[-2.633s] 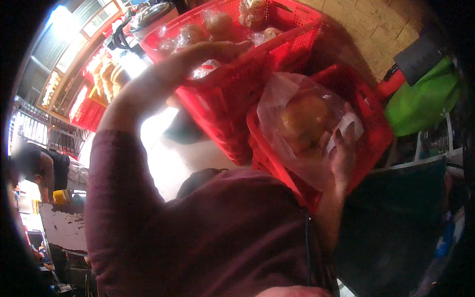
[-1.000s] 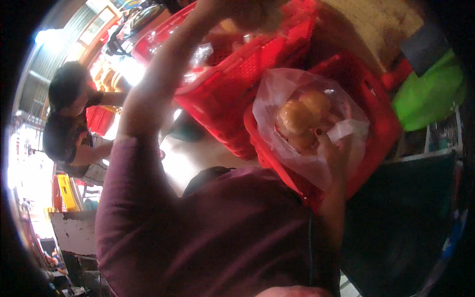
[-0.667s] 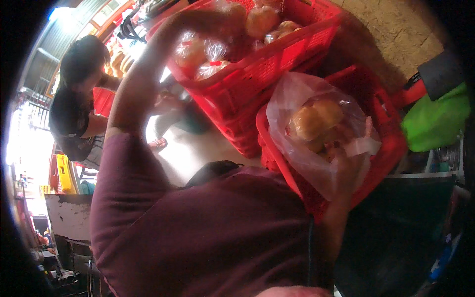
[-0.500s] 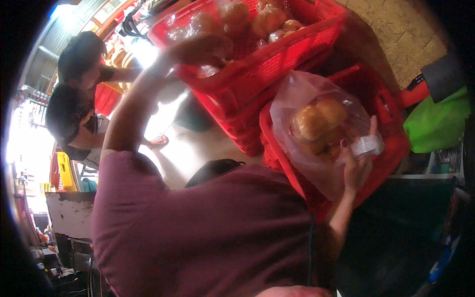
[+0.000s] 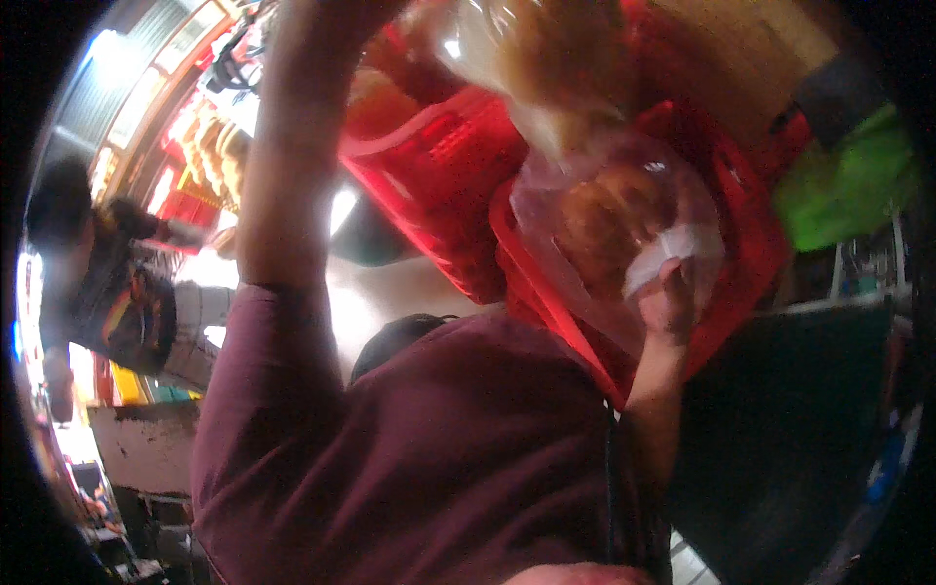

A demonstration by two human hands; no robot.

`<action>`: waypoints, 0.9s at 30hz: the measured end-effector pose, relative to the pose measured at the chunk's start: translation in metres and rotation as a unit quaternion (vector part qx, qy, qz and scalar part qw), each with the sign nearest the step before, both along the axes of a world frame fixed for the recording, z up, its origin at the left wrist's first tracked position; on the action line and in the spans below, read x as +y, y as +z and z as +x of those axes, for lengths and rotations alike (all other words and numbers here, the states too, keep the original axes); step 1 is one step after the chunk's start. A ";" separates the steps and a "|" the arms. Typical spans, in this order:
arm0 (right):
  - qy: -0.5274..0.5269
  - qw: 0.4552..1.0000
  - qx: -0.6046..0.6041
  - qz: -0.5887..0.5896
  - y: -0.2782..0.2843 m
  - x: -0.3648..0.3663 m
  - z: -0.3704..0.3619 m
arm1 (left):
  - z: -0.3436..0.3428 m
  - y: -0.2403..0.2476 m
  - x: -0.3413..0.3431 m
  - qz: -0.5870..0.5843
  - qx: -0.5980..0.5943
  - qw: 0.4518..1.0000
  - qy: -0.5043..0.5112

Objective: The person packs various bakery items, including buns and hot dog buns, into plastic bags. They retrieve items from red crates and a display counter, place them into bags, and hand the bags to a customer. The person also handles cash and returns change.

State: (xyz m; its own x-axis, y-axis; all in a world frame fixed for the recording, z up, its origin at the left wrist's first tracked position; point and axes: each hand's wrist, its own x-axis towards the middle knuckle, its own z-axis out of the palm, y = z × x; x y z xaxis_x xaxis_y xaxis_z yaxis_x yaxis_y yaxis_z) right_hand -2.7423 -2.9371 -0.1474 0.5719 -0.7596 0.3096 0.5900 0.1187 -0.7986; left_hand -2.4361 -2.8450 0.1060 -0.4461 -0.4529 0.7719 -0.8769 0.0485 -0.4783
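Note:
My left arm reaches up past the top edge, and its hand is out of sight. Close to where it leaves the picture, a blurred clear plastic bag of bread is raised over the crates; what holds it is hidden. Below, a translucent bag with golden-brown buns sits in a smaller red crate. My right hand is closed at this bag's near side, its fingers gripping a crumpled white piece, either paper or thin plastic.
A larger red crate with bread stands beyond, at upper left. Bright green cloth or plastic hangs at the right. To the left a person stands near shelves. A dark green surface lies at lower right.
My left arm has risen from the larger crate, and a bag of bread now hangs above it. My right hand has shifted slightly left and closed more. The other person has moved left.

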 end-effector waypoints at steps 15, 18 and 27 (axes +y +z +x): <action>-0.180 0.955 0.203 -0.120 0.026 0.003 0.005 | -0.126 -0.206 -0.080 0.263 0.807 0.380 -0.367; -0.225 0.942 0.194 -0.157 0.022 0.004 0.011 | -0.133 -0.203 -0.081 0.248 0.786 0.468 -0.320; -0.205 0.930 0.306 -0.008 0.026 -0.001 0.007 | -0.123 -0.214 -0.083 0.278 0.684 0.613 -0.282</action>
